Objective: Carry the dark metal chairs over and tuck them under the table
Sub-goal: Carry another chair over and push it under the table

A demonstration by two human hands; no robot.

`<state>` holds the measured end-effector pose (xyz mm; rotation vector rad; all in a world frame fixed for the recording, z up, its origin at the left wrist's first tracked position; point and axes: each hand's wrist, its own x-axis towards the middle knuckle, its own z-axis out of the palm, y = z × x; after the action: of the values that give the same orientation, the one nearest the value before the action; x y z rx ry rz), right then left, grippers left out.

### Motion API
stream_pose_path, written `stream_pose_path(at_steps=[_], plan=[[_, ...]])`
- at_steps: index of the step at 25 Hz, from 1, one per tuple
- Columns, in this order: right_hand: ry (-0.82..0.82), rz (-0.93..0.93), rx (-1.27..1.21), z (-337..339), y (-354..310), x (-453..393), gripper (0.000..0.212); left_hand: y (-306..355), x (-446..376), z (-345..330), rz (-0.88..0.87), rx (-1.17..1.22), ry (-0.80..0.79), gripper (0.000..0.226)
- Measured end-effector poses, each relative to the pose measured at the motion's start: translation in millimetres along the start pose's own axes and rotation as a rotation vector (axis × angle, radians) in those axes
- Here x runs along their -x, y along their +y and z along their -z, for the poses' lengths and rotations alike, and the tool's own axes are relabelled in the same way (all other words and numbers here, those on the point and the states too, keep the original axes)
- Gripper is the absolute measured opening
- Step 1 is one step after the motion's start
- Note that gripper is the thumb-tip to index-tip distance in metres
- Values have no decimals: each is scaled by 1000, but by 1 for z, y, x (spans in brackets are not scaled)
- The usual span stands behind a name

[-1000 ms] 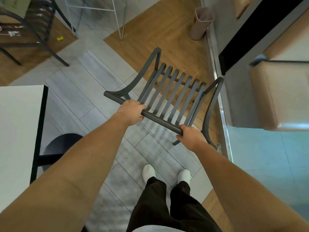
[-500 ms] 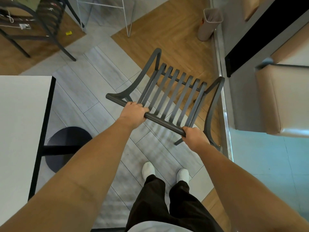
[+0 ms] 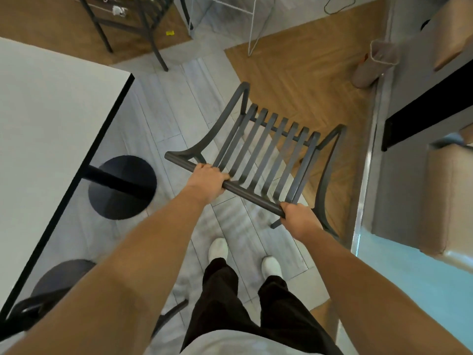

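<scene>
A dark metal chair (image 3: 266, 147) with a slatted back stands in front of me, seen from above. My left hand (image 3: 208, 181) grips the top rail of its back near the left end, and my right hand (image 3: 299, 219) grips the same rail at its right end. The white table (image 3: 46, 129) with a black edge fills the left side, its round black bases showing on the floor beneath. Another dark chair (image 3: 28, 313) sits partly under the table at the bottom left, mostly hidden by my left arm.
A further dark chair (image 3: 135, 19) stands at the top left on the wooden floor. A white wire frame (image 3: 252, 26) and a beige bin (image 3: 376, 62) stand beyond the chair. A metal-edged counter and beige seats (image 3: 445, 198) line the right side.
The view has shifted right relative to the table, which now fills more of the left side with a second base visible. Both hands keep their grip on the chair's rail.
</scene>
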<state>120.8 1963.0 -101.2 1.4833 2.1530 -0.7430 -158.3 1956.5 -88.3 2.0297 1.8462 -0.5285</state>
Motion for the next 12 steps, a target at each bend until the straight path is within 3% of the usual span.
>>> stream_pose_path(at_steps=[12], plan=[[-107, 328, 314, -11, 39, 53, 30, 103, 121, -63, 384, 190, -74, 28]])
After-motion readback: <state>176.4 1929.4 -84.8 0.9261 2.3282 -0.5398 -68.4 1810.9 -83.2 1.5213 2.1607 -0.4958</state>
